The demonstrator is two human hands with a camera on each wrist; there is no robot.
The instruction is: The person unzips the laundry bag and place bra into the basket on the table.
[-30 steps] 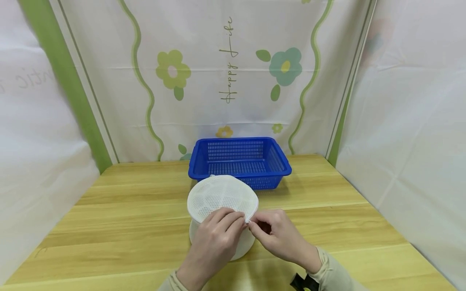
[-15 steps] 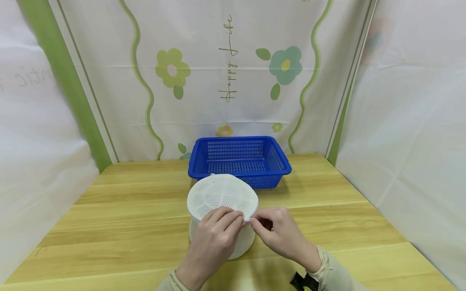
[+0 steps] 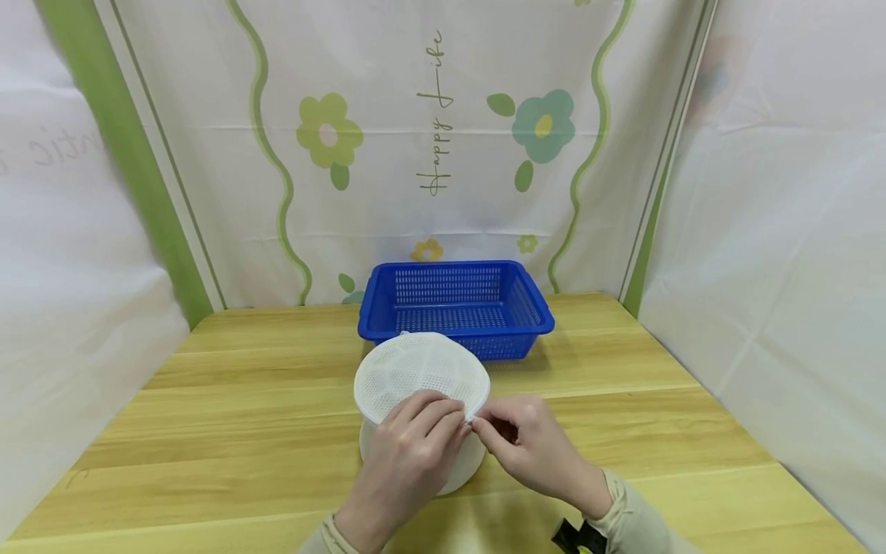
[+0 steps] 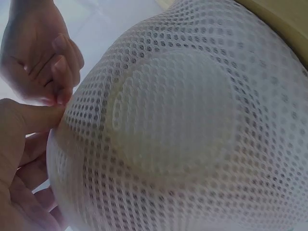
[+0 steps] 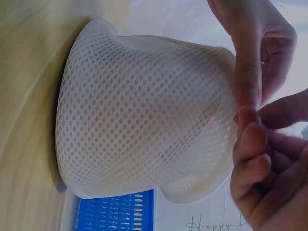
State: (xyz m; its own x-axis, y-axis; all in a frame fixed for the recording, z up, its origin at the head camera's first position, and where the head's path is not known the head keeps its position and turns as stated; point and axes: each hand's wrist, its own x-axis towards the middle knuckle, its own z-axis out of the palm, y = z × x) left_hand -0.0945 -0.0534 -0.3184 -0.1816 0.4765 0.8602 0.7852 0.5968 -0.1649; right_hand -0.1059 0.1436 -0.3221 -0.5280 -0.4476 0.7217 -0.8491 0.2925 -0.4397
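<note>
A white mesh laundry bag point(image 3: 418, 369) stands on the table in the head view, round and drum-shaped, its top facing up. At the near right of its rim my left hand point(image 3: 411, 450) pinches the edge between thumb and fingers. Right beside those fingertips, my right hand point(image 3: 529, 446) pinches a small piece at the rim's seam, which looks like a zipper pull, mostly hidden by the fingers. A pale round shape point(image 4: 173, 113) shows through the mesh in the left wrist view. Seen from the right wrist, the bag's side point(image 5: 130, 115) bulges, and both hands meet at its top edge.
Behind the bag sits a blue plastic basket point(image 3: 457, 335) with slotted walls, partly overlapped by the bag in the head view. The wooden table point(image 3: 228, 431) ends at a printed curtain point(image 3: 443, 115) at the back, with white sheets at both sides.
Both hands stay at the same spot on the rim. The right fingertips shift slightly out and back, and the bag's top edge moves a touch to the left.
</note>
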